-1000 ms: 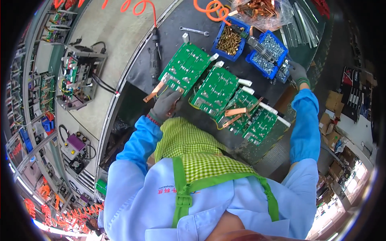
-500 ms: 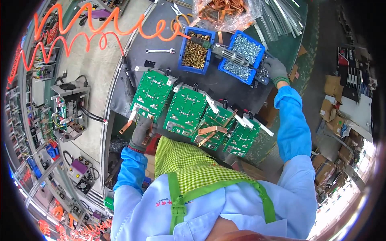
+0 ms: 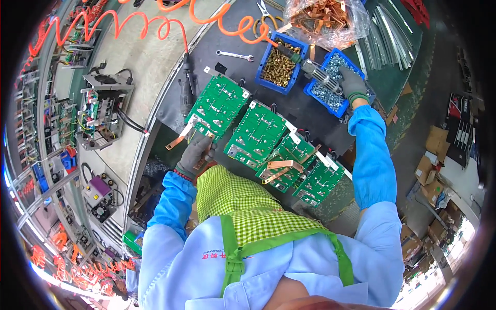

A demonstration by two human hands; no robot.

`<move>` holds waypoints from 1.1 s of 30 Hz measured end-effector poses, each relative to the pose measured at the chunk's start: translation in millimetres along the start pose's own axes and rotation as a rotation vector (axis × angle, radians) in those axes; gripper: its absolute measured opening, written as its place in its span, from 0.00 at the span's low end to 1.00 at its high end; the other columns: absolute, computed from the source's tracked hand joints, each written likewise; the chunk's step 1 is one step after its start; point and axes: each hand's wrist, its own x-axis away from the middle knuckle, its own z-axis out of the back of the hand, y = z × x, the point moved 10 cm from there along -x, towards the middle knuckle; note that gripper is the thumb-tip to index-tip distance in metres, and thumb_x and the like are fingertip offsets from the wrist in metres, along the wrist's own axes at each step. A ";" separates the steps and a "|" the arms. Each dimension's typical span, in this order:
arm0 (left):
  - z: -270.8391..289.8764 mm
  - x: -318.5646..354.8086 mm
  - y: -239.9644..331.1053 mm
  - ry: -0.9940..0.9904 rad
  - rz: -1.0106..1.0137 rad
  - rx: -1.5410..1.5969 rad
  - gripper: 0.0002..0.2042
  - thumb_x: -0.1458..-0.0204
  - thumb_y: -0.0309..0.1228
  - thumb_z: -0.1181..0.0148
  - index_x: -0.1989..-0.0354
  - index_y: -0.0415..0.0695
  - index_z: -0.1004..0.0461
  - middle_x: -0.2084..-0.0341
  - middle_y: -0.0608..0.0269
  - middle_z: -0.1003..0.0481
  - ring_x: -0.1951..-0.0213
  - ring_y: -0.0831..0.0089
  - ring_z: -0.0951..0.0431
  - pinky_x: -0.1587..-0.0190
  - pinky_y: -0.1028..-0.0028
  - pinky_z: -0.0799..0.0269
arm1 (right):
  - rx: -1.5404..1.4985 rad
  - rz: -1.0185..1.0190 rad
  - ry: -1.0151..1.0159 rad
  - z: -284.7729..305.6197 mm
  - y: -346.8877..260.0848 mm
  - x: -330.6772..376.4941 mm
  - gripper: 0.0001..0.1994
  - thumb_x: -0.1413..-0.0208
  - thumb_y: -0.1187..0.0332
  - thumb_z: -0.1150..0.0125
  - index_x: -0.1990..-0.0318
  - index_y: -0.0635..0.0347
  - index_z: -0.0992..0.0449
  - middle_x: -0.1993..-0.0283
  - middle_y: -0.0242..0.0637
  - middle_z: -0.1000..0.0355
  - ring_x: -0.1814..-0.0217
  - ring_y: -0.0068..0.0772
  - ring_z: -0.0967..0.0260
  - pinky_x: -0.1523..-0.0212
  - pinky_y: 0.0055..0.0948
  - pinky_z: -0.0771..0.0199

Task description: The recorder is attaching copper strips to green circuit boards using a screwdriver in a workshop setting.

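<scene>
Above your right hand, a clear crinkled plastic bag (image 3: pixel 325 18) of copper strips, far right on the floor, your brown cardboard boxes (image 3: pixel 431 168).

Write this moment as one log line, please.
left hand: on copper strip | right hand: holds screwdriver | boards: four

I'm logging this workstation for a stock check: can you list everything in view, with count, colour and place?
Circuit boards: four, green, in a row across the dark mat.
Copper strips: several, on the boards; one under the left hand.
Parts bins: two, blue, behind the boards; one with brass screws, one with silvery screws.
Bag of copper parts: one, clear, at the far edge.
Air hose: one, orange, coiled overhead.
Power screwdriver: one, grey, over the bins.
Wrench: one, silver, left of the bins.
Left hand: grey glove, on the leftmost board.
Right hand: grey glove, gripping the screwdriver.
</scene>
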 end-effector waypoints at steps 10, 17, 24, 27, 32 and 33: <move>0.1 0.1 1.5 -0.120 -0.039 -0.077 0.10 0.44 0.37 0.46 0.67 0.42 0.30 0.80 0.68 0.32 0.83 0.83 0.35 0.82 0.83 0.40 | -0.188 -0.038 0.139 38.6 1.2 28.1 0.12 0.49 0.62 0.42 0.61 0.57 0.22 0.62 0.46 0.25 0.58 0.46 0.27 0.57 0.36 0.28; 7.9 27.4 17.8 -0.102 -0.035 -0.228 0.10 0.45 0.37 0.46 0.70 0.41 0.30 0.81 0.68 0.32 0.82 0.83 0.33 0.81 0.82 0.42 | -0.975 0.033 0.211 149.1 -139.2 106.2 0.12 0.42 0.72 0.49 0.51 0.63 0.29 0.57 0.39 0.27 0.64 0.26 0.27 0.66 0.23 0.25; 30.8 21.3 13.7 -0.204 -0.066 -0.204 0.11 0.43 0.36 0.51 0.70 0.41 0.30 0.79 0.68 0.32 0.82 0.84 0.35 0.79 0.83 0.41 | -0.714 0.601 0.117 71.0 -408.6 201.5 0.10 0.48 0.65 0.42 0.61 0.58 0.26 0.62 0.43 0.28 0.59 0.45 0.29 0.59 0.36 0.29; 6.7 20.3 7.7 -0.383 -0.122 -0.204 0.10 0.43 0.35 0.50 0.68 0.39 0.30 0.79 0.69 0.32 0.82 0.86 0.35 0.80 0.85 0.39 | -0.694 0.554 0.063 25.4 -420.4 195.2 0.10 0.47 0.64 0.44 0.60 0.57 0.27 0.61 0.43 0.28 0.59 0.48 0.30 0.60 0.39 0.30; -6.6 7.1 3.4 -0.355 -0.126 -0.190 0.10 0.43 0.33 0.50 0.67 0.38 0.31 0.78 0.68 0.32 0.81 0.86 0.34 0.80 0.85 0.38 | -0.501 0.517 0.076 16.5 -409.0 187.1 0.10 0.46 0.63 0.45 0.60 0.55 0.28 0.60 0.42 0.30 0.61 0.48 0.31 0.62 0.41 0.29; -3.6 4.8 1.8 -0.345 -0.117 -0.215 0.10 0.43 0.33 0.50 0.67 0.38 0.31 0.78 0.68 0.32 0.81 0.86 0.34 0.80 0.84 0.38 | -0.498 0.519 0.072 15.4 -411.3 187.8 0.10 0.46 0.63 0.45 0.60 0.55 0.28 0.60 0.42 0.30 0.61 0.48 0.31 0.62 0.41 0.29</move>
